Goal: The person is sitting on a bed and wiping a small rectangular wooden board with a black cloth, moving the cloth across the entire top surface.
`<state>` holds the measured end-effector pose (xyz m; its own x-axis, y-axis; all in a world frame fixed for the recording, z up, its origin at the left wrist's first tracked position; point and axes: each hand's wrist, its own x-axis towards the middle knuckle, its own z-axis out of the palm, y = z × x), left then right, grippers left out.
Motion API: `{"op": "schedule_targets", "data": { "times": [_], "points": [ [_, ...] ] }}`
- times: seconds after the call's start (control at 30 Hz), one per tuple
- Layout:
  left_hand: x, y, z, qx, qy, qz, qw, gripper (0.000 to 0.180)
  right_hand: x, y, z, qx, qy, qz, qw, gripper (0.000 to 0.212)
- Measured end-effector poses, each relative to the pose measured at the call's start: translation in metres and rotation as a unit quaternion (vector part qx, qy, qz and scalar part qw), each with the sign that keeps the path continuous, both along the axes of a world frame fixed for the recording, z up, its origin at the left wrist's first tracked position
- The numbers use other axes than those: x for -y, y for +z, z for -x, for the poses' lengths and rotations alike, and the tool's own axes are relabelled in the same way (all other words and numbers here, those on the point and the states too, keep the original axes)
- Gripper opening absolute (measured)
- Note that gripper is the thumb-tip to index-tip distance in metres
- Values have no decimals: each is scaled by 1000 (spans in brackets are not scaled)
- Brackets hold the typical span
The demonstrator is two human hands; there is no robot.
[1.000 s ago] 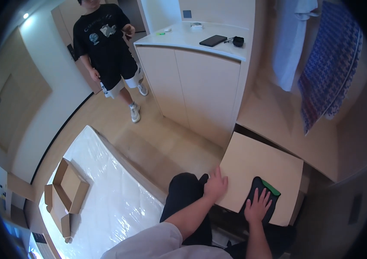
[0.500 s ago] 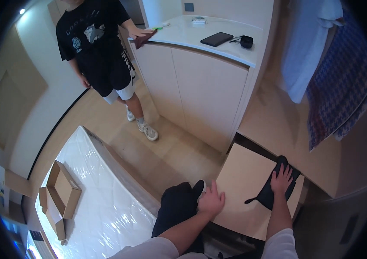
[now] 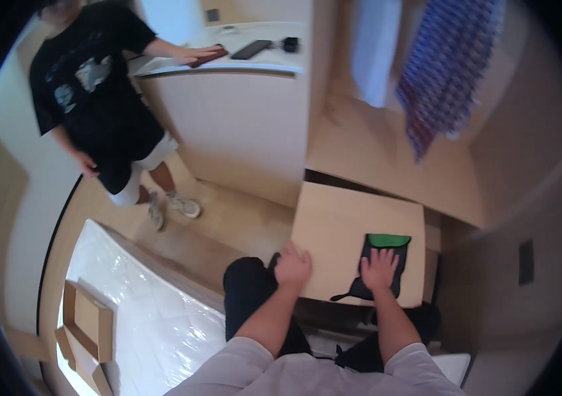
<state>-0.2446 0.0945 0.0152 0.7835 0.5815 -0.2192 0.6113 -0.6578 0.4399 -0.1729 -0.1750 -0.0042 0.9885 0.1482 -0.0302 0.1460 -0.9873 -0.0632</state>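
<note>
1. We see a pale wood tabletop (image 3: pixel 334 218), its far edge set off from a wood ledge (image 3: pixel 386 145) by a narrow dark gap.
2. Our room on that surface lies mainly to the left of the black pouch (image 3: pixel 367 288) and beyond it, where pale wood shows.
3. The pouch lies flat near the right edge and close to the near edge, its green flap (image 3: pixel 390 241) toward the far side; its thin strap trails left along the near edge.
4. On our right a wall (image 3: pixel 492 264) stands near the table, and over the ledge hang a white towel (image 3: pixel 377 53) and a patterned towel (image 3: pixel 449 72).
5. On our left, a strip of floor (image 3: pixel 235 211) runs between the cabinet (image 3: pixel 241 125) and the plastic-wrapped mattress (image 3: pixel 155 310), which carries an opened cardboard box (image 3: pixel 105 336).
6. A co-worker (image 3: pixel 103 99) stands past the mattress, one hand on a reddish-brown cloth (image 3: pixel 211 58) at the counter, near a dark tablet (image 3: pixel 251 49).
7. Our knees, in dark trousers (image 3: pixel 248 284), sit close to the table.
8. Our right hand (image 3: pixel 380 269) is spread wide, palm down on the pouch, pressing rather than grasping.
9. Our left hand (image 3: pixel 294 265) rests at the tabletop's left edge with some fingers extended; the others are hidden, so we cannot tell whether it grips the edge.
</note>
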Motion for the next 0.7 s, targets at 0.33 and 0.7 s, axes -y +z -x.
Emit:
{"op": "schedule_targets", "data": {
  "times": [0.33, 0.7],
  "points": [
    [4, -19, 12, 46, -11, -37, 998, 80, 35, 15, 131, 1, -6, -68, 998, 61],
    [3, -1, -1, 21, 9, -51, 998, 73, 79, 12, -57, 17, -93, -20, 995, 69]
  ]
}}
